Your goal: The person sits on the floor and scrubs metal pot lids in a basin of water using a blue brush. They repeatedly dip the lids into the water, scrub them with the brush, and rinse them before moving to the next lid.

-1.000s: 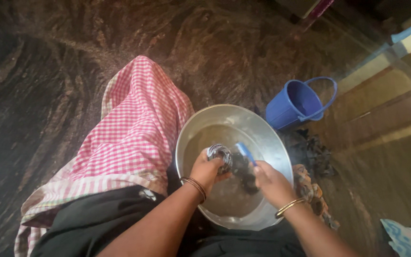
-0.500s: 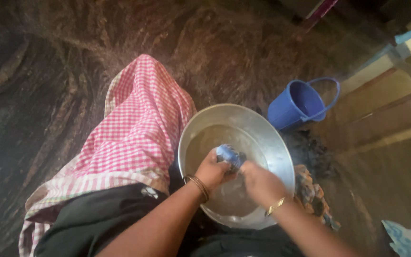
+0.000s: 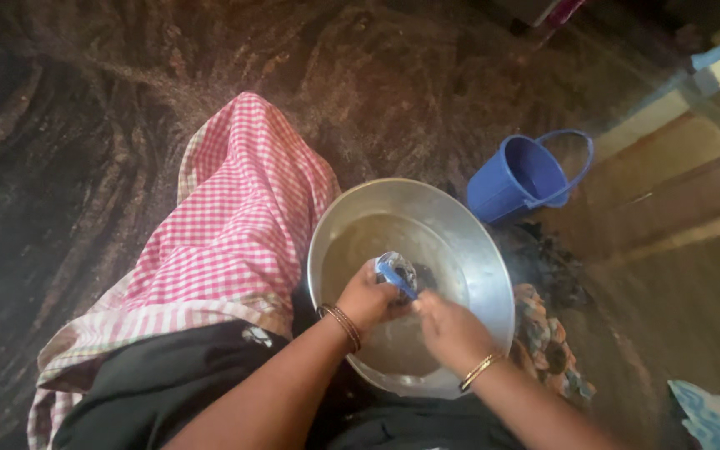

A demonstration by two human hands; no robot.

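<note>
Over the steel basin (image 3: 468,242), both hands grip a blue-handled scrubber (image 3: 396,272), handle slanting down-right

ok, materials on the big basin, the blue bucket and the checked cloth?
Basin: looks like metal, steel or aluminium, with a dull silver sheen and a thin rolled rim.
Blue bucket: most likely moulded plastic, with uniform matte colour and a thin hoop handle.
Checked cloth: woven fabric, probably cotton, pink and white check, draped in soft folds.

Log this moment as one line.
left hand: grips small blue-and-clear wet item | right hand: touches it | over: round metal basin of water | nearby: blue plastic bucket, pink checked cloth
</note>
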